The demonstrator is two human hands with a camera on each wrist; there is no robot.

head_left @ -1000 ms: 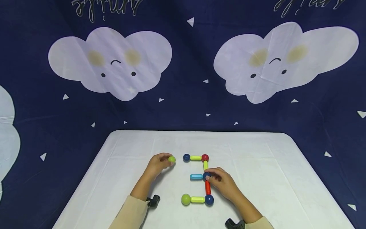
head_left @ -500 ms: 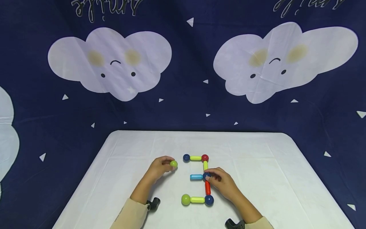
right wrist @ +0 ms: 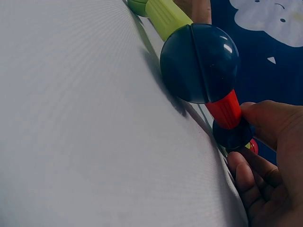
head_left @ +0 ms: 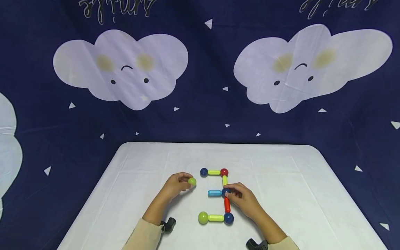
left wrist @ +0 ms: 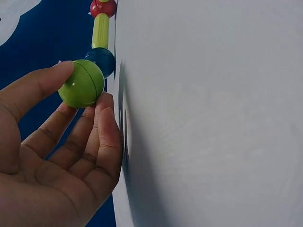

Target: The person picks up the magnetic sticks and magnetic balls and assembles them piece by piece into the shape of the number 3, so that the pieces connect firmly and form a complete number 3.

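Between thumb and fingertips my left hand pinches a green ball, just left of a figure of balls and rods. My right hand pinches the figure's middle blue ball. From that ball a light blue rod points left with its outer end bare. A yellow-green rod runs from it up to a red ball, and a red rod down to a lower blue ball. Another yellow-green rod links that one to a second green ball.
At the figure's top left, a blue ball joins the red ball through a yellow-green rod. Everything lies on a white-covered table. Behind it hangs a dark blue cloth with printed clouds. Black wrist mounts sit on both wrists.
My left hand has brought the pinched green ball a little rightward and nearer to me, toward the light blue rod's level. The right hand and the figure have stayed in place.
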